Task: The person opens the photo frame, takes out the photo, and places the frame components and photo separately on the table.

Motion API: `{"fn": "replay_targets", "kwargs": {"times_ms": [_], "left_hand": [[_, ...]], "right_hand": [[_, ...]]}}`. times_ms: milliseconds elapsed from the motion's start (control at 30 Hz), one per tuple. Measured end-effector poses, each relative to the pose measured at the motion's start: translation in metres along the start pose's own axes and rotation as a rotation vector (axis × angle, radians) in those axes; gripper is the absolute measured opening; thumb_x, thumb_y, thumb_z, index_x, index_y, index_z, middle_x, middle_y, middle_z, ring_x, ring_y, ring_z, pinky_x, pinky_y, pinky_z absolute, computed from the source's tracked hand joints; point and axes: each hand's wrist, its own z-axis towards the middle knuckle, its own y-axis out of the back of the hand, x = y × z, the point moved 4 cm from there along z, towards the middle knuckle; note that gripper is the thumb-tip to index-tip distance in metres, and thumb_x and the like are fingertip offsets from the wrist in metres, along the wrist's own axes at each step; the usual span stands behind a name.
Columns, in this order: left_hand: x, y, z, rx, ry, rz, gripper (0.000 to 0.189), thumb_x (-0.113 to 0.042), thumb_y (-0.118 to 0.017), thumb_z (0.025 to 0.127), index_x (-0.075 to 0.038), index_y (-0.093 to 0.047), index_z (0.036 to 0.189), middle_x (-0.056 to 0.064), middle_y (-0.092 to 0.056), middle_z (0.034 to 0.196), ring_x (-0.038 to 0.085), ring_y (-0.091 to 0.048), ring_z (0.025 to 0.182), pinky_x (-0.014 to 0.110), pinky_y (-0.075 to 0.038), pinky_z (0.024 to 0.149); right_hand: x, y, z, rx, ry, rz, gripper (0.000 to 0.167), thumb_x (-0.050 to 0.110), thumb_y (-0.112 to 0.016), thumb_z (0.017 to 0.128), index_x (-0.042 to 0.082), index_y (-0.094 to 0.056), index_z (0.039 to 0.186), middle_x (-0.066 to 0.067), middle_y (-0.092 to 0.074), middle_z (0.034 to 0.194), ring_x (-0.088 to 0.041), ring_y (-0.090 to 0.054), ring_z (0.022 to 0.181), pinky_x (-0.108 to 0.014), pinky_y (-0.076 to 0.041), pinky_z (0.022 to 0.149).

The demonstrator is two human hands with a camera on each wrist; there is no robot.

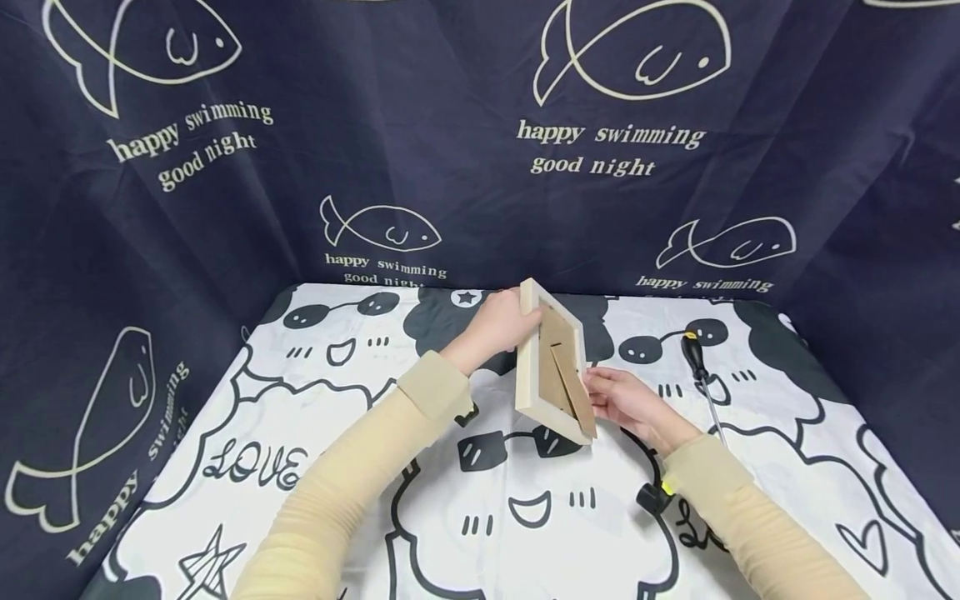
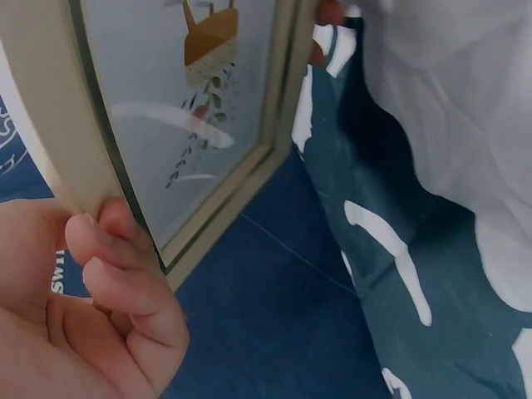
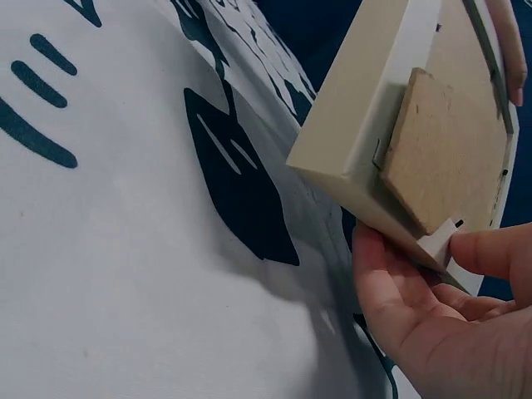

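Note:
A pale wooden picture frame (image 1: 528, 367) is held up on its edge over the table, its brown backing and fold-out stand leg (image 1: 573, 392) turned toward me. My left hand (image 1: 501, 321) grips its upper left side, fingers curled round the edge in the left wrist view. There the front shows glass over a picture of a hanging plant pot (image 2: 212, 46). At the lower right side my right hand (image 1: 626, 402) pinches the frame, thumb on the back and fingers beneath. The stand leg (image 3: 449, 150) tilts out from the backing, with small dark tabs along the rim.
A screwdriver (image 1: 696, 358) with a black and yellow handle lies right of the frame, its shaft running toward my right sleeve. A black and yellow tool (image 1: 654, 498) is partly hidden under that forearm. A dark blue printed curtain (image 1: 480, 167) hangs behind the cloth-covered table (image 1: 300, 533).

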Motion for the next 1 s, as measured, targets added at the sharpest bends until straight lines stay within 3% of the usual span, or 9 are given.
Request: {"fn": "replay_targets", "kwargs": {"times_ms": [267, 467, 600, 767, 1000], "left_hand": [[0.019, 0.002, -0.002, 0.060, -0.008, -0.019, 0.033, -0.030, -0.050, 0.095, -0.001, -0.054, 0.110, 0.006, -0.056, 0.048, 0.012, -0.053, 0.034, 0.028, -0.048, 0.039], [0.034, 0.000, -0.004, 0.090, 0.048, -0.081, 0.034, -0.030, -0.051, 0.095, -0.002, -0.054, 0.115, 0.006, -0.055, 0.045, 0.012, -0.054, 0.035, 0.037, -0.053, 0.045], [0.044, -0.001, -0.007, 0.099, 0.078, -0.094, 0.040, -0.031, -0.051, 0.096, -0.003, -0.052, 0.125, 0.007, -0.057, 0.047, 0.013, -0.055, 0.035, 0.039, -0.054, 0.047], [0.055, -0.002, -0.010, 0.123, 0.103, -0.111, 0.049, -0.032, -0.051, 0.096, -0.001, -0.046, 0.134, 0.008, -0.058, 0.047, 0.012, -0.056, 0.035, 0.039, -0.054, 0.047], [0.072, -0.006, -0.016, 0.160, 0.124, -0.145, 0.052, -0.032, -0.050, 0.097, 0.000, -0.042, 0.137, 0.008, -0.059, 0.048, 0.013, -0.057, 0.036, 0.041, -0.055, 0.050]], "right_hand": [[0.002, 0.003, 0.000, -0.048, -0.002, -0.018, 0.022, 0.012, -0.042, 0.101, -0.002, -0.045, 0.117, 0.004, -0.064, 0.080, -0.006, -0.060, 0.071, -0.022, -0.052, 0.066], [0.001, 0.001, 0.001, -0.061, 0.016, -0.052, 0.042, 0.012, -0.044, 0.100, -0.013, -0.031, 0.130, 0.005, -0.062, 0.081, -0.005, -0.058, 0.070, -0.022, -0.051, 0.067], [0.000, -0.002, 0.001, -0.098, 0.029, -0.066, 0.051, 0.011, -0.045, 0.100, -0.013, -0.022, 0.137, 0.006, -0.060, 0.078, -0.004, -0.057, 0.069, -0.022, -0.051, 0.067], [-0.003, -0.005, 0.001, -0.146, 0.034, -0.118, 0.053, 0.013, -0.047, 0.099, -0.008, -0.022, 0.141, 0.008, -0.058, 0.074, -0.005, -0.057, 0.068, -0.023, -0.051, 0.068], [-0.006, -0.010, 0.000, -0.156, 0.033, -0.158, 0.055, 0.014, -0.050, 0.098, -0.008, -0.025, 0.141, 0.005, -0.058, 0.084, -0.005, -0.058, 0.071, -0.023, -0.051, 0.071]]}}
